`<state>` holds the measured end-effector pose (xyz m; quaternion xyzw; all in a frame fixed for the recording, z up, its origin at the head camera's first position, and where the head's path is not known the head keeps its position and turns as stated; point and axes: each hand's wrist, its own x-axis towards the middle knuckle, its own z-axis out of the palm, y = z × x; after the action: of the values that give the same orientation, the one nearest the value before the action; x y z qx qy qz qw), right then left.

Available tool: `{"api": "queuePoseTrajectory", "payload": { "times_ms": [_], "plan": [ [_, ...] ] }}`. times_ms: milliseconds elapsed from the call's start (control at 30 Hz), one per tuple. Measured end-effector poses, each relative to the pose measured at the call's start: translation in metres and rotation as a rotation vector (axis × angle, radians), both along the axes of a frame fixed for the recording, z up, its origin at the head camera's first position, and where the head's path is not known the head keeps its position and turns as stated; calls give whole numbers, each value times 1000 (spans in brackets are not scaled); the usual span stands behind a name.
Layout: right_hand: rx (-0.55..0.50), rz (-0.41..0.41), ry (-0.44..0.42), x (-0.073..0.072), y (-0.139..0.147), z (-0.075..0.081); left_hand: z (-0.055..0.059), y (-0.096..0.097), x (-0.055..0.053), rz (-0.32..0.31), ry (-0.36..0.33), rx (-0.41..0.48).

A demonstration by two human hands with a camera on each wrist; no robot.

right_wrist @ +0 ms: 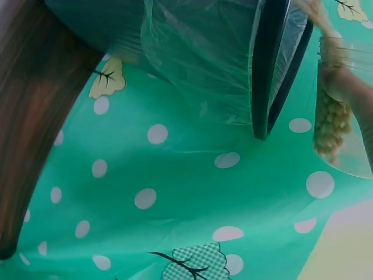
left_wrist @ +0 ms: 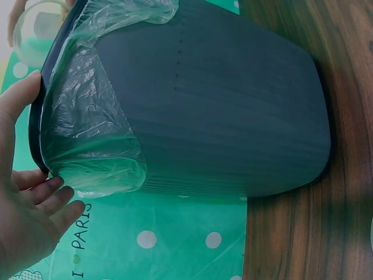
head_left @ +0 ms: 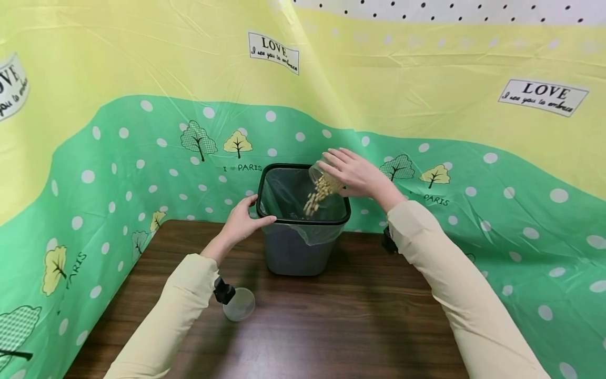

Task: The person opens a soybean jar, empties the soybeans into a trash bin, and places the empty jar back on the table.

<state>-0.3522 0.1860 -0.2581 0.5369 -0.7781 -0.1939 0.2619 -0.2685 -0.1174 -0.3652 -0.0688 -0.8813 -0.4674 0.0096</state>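
A dark grey trash bin [head_left: 298,252] with a black rim stands upright on the table, lined with a clear plastic bag [left_wrist: 87,111]. My left hand [head_left: 240,223] holds its rim at the near left corner, thumb on the front edge and fingers along the side. Over the right part of the opening, my right hand [head_left: 354,172] grips a clear jar [right_wrist: 355,140] tipped with its mouth down to the left. Small pale tan beans [head_left: 316,196] stream from the jar into the bin. More beans [right_wrist: 331,125] still lie inside the jar.
A round clear lid [head_left: 242,306] lies on the dark wooden table [head_left: 303,331], near the left wrist. Behind and at both sides hangs a green and yellow printed cloth [head_left: 156,142], close to the bin's back.
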Motion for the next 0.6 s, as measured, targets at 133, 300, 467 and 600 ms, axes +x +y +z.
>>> {"api": "queuePoseTrajectory", "payload": {
  "times_ms": [133,300,467,600],
  "plan": [
    [82,10,19,-2,-5,5,0,-1,-1,-2,-1,5],
    [132,17,34,-4,-8,6,0,-1,-1,-5,-2,12],
    [141,47,62,-5,-8,6,0,-1,-2,-4,-3,12],
    [148,73,87,-4,-8,8,-1,-1,-3,-2,-6,16]
  ]
}}
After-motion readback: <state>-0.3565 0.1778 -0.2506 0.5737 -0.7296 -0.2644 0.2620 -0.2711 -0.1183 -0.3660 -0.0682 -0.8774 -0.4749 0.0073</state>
